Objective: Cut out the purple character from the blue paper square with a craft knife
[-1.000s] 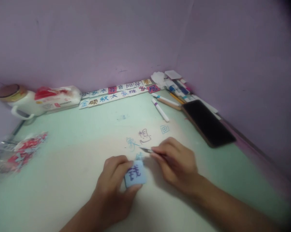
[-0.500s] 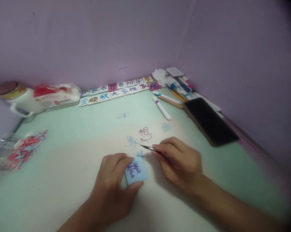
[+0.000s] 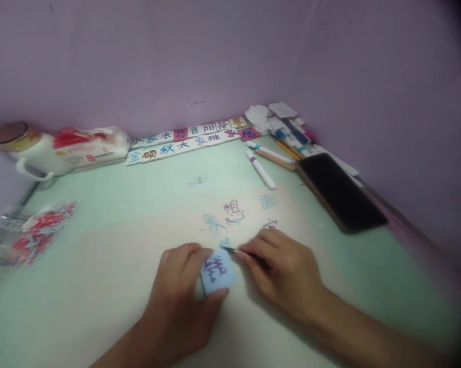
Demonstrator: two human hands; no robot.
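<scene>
A small light-blue square (image 3: 223, 280) with a purple written character lies on the pale table, between the thumb and fingers of my left hand (image 3: 184, 286). My right hand (image 3: 282, 266) pinches a thin dark pointed blade (image 3: 230, 249), whose tip is at the top edge of the blue square. Just beyond the square, characters are drawn on the tabletop: a blue one (image 3: 212, 224), a purple one (image 3: 232, 210) and a small blue one (image 3: 268, 201). Another purple character is partly covered by my right hand.
Two rows of character tiles (image 3: 182, 145) run along the wall. At the left are a white mug (image 3: 42, 156), a tissue pack (image 3: 94, 147) and a plastic bag with red pieces (image 3: 42, 232). On the right lie a white marker (image 3: 260, 169), pens and a black phone (image 3: 340, 191).
My right hand has moved down and the blade tip has come from the blue drawn character to the square's top edge. My left hand still holds the square.
</scene>
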